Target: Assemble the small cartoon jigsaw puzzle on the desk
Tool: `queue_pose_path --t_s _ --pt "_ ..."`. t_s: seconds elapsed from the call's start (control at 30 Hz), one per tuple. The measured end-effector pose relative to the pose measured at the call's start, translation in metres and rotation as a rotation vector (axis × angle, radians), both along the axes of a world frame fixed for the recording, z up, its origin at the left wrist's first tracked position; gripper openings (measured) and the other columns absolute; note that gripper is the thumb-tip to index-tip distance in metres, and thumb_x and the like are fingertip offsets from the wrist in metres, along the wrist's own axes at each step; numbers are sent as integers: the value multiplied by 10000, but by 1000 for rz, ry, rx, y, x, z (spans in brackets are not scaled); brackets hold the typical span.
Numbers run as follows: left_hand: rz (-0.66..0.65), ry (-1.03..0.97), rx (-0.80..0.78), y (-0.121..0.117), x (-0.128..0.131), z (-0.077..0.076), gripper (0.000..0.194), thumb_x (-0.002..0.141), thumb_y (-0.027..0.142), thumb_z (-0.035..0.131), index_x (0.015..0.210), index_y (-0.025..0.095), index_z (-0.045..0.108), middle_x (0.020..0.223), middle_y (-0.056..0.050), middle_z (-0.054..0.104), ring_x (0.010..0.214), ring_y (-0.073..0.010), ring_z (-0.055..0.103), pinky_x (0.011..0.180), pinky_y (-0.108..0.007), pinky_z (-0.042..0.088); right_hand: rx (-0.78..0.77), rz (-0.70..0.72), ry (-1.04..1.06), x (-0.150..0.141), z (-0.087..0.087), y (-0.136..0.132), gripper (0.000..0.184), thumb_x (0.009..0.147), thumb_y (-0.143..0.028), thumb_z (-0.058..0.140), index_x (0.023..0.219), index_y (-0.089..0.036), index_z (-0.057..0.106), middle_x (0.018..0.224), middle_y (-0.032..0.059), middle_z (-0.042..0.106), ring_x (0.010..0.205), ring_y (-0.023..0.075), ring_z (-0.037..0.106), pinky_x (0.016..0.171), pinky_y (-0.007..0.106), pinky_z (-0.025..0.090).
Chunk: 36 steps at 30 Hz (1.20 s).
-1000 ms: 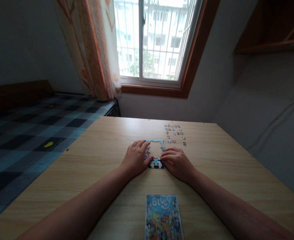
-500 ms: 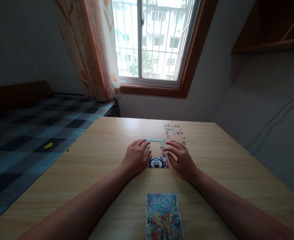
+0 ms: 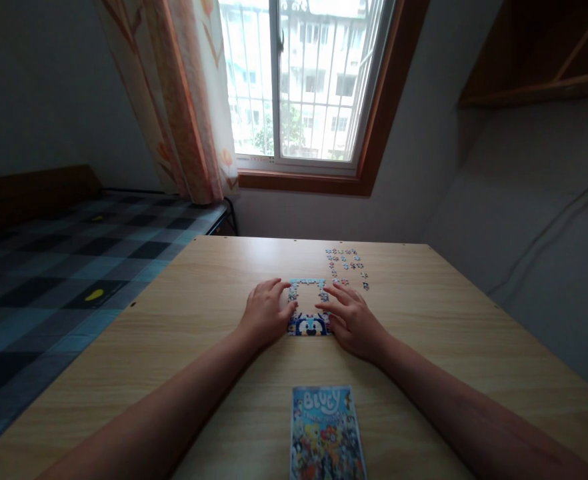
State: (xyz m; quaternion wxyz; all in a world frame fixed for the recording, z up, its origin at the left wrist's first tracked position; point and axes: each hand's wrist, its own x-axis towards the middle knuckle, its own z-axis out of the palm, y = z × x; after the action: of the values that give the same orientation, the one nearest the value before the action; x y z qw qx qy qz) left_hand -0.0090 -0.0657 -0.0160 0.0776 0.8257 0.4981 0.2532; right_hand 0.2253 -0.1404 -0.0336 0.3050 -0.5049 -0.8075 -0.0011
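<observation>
A partly joined jigsaw puzzle (image 3: 310, 325) lies on the table, a rectangular frame of pieces around a bare middle. Along its near side a blue dog's face shows. My left hand (image 3: 265, 310) rests at the puzzle's left edge, fingers apart and holding nothing. On the opposite side, my right hand (image 3: 353, 317) has its fingers spread over the right edge of the frame; no piece shows in its grasp. Beyond my right hand lie several loose puzzle pieces (image 3: 345, 267) in loose rows.
A colourful card or box with "BLUEY" lettering (image 3: 327, 433) lies nearest me on the wooden table (image 3: 199, 400). To the left is a bed with a checked cover (image 3: 124, 267). Behind stand a curtain (image 3: 184, 100) and a barred window (image 3: 314, 87).
My hands have drawn back from the puzzle's near side, uncovering more of the dog's face. My right hand lifted off rightward, then came back over the right edge. The view has shifted slightly.
</observation>
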Motion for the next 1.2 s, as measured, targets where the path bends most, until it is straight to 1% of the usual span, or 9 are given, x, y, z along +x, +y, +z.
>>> queue_pose_path --t_s 0.17,0.33,0.47,0.67,0.9,0.97,1.03,1.1,1.2 --pt "-30 64 23 0 -1 -2 513 879 476 645 1305 192 628 1435 -147 584 1347 -336 509 1142 -530 379 -57 -11 -42 -3 3 -2 458 870 -133 565 1287 -279 686 1502 94 546 1468 327 373 1185 653 252" --pt "-46 88 36 0 -1 -3 595 867 494 652 1366 179 577 1450 -160 569 1366 -339 489 1163 -533 348 -112 -27 -74 -6 8 -4 461 891 -151 548 1324 -271 653 1491 90 559 1483 328 354 1198 670 205" --pt "-58 102 50 -1 0 -4 598 860 500 651 1367 193 573 1447 -155 570 1354 -352 495 1155 -550 351 -141 -28 -95 -8 11 -5 457 913 -178 538 1354 -266 625 1477 88 573 1495 330 338 1207 681 173" --pt "-60 144 35 -1 0 -2 626 855 509 644 1384 185 561 1462 -163 558 1365 -356 483 1163 -560 338 -137 -21 -114 -8 12 -5 455 934 -197 520 1380 -248 597 1483 86 567 1506 327 320 1224 673 139" --pt "-45 134 11 0 -1 -1 552 907 499 576 1370 197 581 1458 -149 568 1367 -330 486 1172 -530 330 -98 -45 -92 -10 11 -7 435 950 -232 516 1378 -249 590 1472 99 576 1495 331 341 1210 686 172" --pt "-39 128 15 1 -1 -2 533 908 487 576 1361 205 590 1455 -142 571 1362 -327 489 1170 -521 335 -55 -94 -67 -4 15 -5 428 962 -252 508 1383 -257 583 1481 103 568 1498 330 335 1204 686 183" --pt "-33 129 11 1 -1 -2 524 907 475 578 1357 206 594 1454 -141 571 1362 -325 490 1169 -512 337 8 -173 -44 10 20 0 419 973 -278 496 1383 -260 581 1487 102 562 1504 330 323 1202 683 183" --pt "-31 137 1 0 -1 -1 525 906 467 582 1360 203 594 1457 -142 569 1367 -324 485 1172 -505 333 78 -282 -26 32 26 7 415 977 -302 481 1377 -254 582 1490 98 557 1503 333 322 1202 681 171" --pt "-34 161 -14 -1 0 1 547 903 468 586 1378 195 584 1475 -150 552 1386 -332 469 1181 -514 320 131 -498 44 74 26 21 397 978 -334 456 1328 -235 616 1461 109 577 1473 346 363 1185 661 222"
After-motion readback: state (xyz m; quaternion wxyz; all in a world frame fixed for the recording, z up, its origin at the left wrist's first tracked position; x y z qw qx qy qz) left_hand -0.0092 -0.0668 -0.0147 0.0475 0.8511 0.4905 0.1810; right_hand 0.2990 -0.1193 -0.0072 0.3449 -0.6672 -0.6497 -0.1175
